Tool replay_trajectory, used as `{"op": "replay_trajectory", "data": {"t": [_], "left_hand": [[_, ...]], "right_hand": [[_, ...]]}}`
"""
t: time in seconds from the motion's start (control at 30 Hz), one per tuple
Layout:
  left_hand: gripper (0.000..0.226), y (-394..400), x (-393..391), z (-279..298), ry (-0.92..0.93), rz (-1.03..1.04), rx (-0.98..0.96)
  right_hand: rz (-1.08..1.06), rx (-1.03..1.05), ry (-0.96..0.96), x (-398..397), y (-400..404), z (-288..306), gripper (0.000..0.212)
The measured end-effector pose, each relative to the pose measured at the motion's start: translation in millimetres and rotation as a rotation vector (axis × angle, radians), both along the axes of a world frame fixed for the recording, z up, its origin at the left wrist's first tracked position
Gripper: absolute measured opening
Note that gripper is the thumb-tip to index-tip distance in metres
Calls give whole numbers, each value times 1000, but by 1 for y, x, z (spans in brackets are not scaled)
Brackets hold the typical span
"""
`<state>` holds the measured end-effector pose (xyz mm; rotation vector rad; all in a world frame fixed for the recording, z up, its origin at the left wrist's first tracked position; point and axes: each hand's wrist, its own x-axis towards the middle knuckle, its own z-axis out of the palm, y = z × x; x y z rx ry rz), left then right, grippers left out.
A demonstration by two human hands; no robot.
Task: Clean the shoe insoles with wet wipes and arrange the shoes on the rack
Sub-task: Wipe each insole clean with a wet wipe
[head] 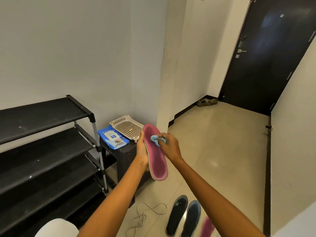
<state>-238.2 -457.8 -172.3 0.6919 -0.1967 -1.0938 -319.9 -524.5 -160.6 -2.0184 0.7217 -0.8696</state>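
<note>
My left hand (142, 151) grips a pink insole (156, 161) from its left edge and holds it up in front of me, toe end away. My right hand (168, 144) pinches a crumpled light blue wet wipe (154, 139) and presses it against the upper part of the insole. A blue pack of wet wipes (112, 137) lies on a dark woven stool (124, 156). On the left stands the black shoe rack (47, 142), its shelves bare. Two dark insoles (184, 218) and another pink insole (206, 226) lie on the floor below.
A white perforated plastic tray (127, 127) sits on the stool beside the wipes. Loose white laces (147, 214) lie on the tiled floor. A pair of brownish shoes (206, 102) sits near the dark door (266, 53). A white object (56, 228) shows at the bottom left.
</note>
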Motion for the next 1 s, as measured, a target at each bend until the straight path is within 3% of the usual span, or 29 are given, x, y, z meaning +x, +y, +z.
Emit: {"op": "replay_trajectory", "data": {"t": [0.1, 0.17, 0.27, 0.33, 0.43, 0.5, 0.8, 0.93, 1.0], "left_hand": [[43, -2, -10, -5, 35, 4, -39], [37, 0, -17, -8, 13, 27, -12], [40, 4, -16, -13, -35, 94, -17], [46, 4, -17, -11, -62, 121, -58], [30, 2, -19, -4, -38, 106, -9], [33, 2, -17, 0, -78, 109, 70], [54, 3, 4, 1, 8, 84, 128], [47, -2, -2, 9, -79, 92, 88], [41, -3, -11, 13, -79, 82, 62]], "right_hand": [[-181, 130, -109, 7, 2, 1, 18], [-190, 111, -44, 8, 3, -4, 20], [-169, -233, 225, 6, 0, -3, 26], [-222, -478, 294, 5, -8, 10, 28], [-205, -534, 400, 7, -17, 28, 29], [-129, -530, 489, 9, -12, 24, 30], [234, -216, 152, -14, 18, -2, 22], [-103, -252, 80, 2, 2, 20, 20], [-230, -302, 198, 13, -10, 32, 24]]}}
